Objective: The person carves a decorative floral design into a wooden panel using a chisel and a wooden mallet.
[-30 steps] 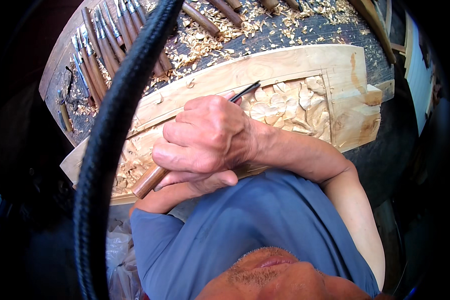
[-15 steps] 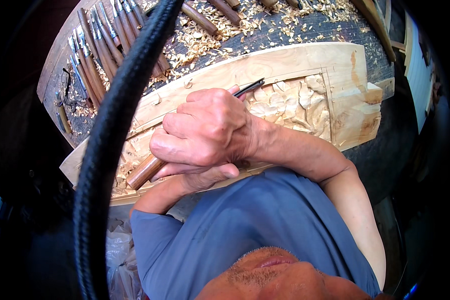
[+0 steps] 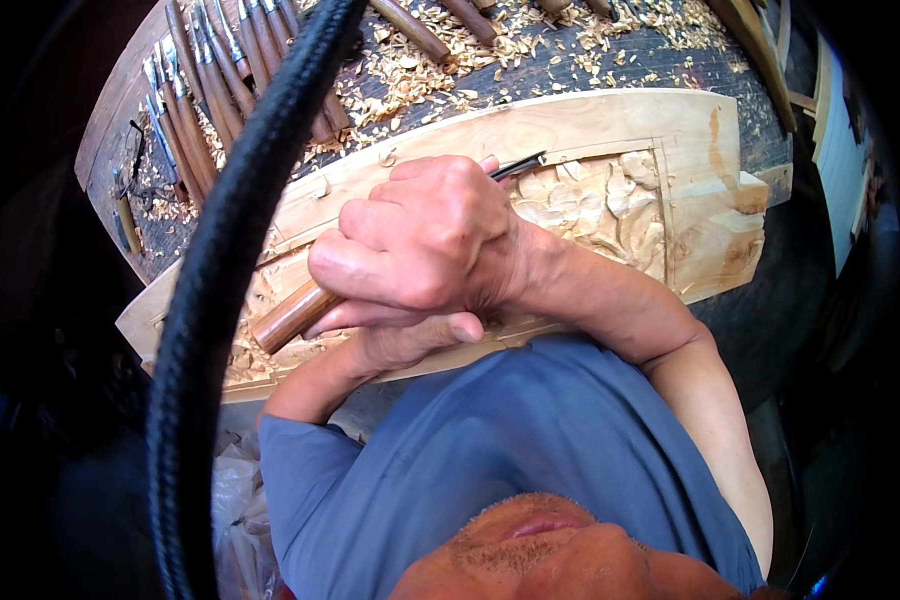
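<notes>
My right hand (image 3: 425, 235) grips a chisel with a wooden handle (image 3: 288, 312) and a dark metal shank (image 3: 520, 163), pointing up and right over a pale carved board (image 3: 690, 130). The blade's end is at the upper edge of a recessed panel of carved petal or leaf shapes (image 3: 595, 205). My left hand (image 3: 400, 340) lies beneath my right hand, close to the handle, its thumb stretched to the right and most fingers hidden. I cannot tell what those fingers hold.
Rows of wooden-handled carving tools (image 3: 210, 100) lie at the upper left of the dark workbench (image 3: 120, 140), among pale shavings (image 3: 410, 90). A thick black braided cord (image 3: 225, 230) crosses the left side. A curved wooden piece (image 3: 755, 60) is at upper right, a plastic bag (image 3: 240, 500) lower left.
Both my hands and the chisel have moved a little up and to the right across the board, with the blade's end farther along the panel's upper edge.
</notes>
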{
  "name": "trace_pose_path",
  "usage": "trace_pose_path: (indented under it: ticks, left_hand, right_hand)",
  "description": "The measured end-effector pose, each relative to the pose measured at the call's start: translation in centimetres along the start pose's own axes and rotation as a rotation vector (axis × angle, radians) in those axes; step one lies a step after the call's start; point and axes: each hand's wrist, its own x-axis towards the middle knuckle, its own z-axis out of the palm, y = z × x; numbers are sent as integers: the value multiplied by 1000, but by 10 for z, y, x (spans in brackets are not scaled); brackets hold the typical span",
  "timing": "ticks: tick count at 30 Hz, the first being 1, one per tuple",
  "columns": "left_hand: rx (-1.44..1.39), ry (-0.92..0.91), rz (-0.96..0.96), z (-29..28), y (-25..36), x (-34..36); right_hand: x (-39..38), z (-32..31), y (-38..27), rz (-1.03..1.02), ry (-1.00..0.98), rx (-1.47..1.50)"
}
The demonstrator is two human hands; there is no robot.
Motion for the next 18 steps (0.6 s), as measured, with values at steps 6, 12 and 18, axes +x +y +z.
trace_pose_path:
  ticks: [6, 12, 18]
  left_hand:
    - [49, -34, 66, -16, -20, -4]
    - [84, 31, 141, -21, -24, 0]
    - [277, 109, 223, -14, -16, 13]
  right_hand:
    - [1, -9, 0, 14, -70, -13]
    - [5, -9, 3, 6, -91, -52]
    - [-10, -18, 10, 35, -69, -220]
